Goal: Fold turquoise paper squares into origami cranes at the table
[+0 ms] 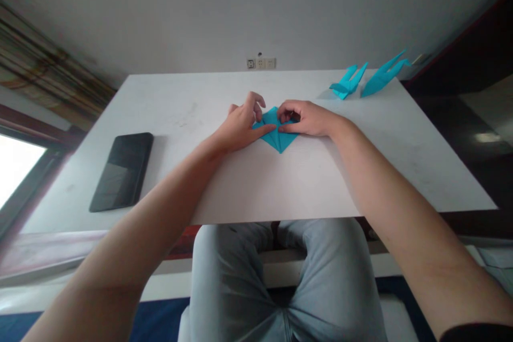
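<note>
A folded piece of turquoise paper (277, 138) lies on the white table (256, 181) in front of me, its point toward me. My left hand (240, 125) presses on its left side, thumb flat along a fold and fingers curled above. My right hand (306, 118) pinches the paper's right upper edge with curled fingers. Both hands touch the paper at once.
Two finished turquoise paper cranes (348, 83) (383, 76) stand at the table's far right corner. A dark tablet (123, 170) lies flat on the left side. A wall with sockets (261, 63) is behind the table. My legs in grey trousers are under the near edge.
</note>
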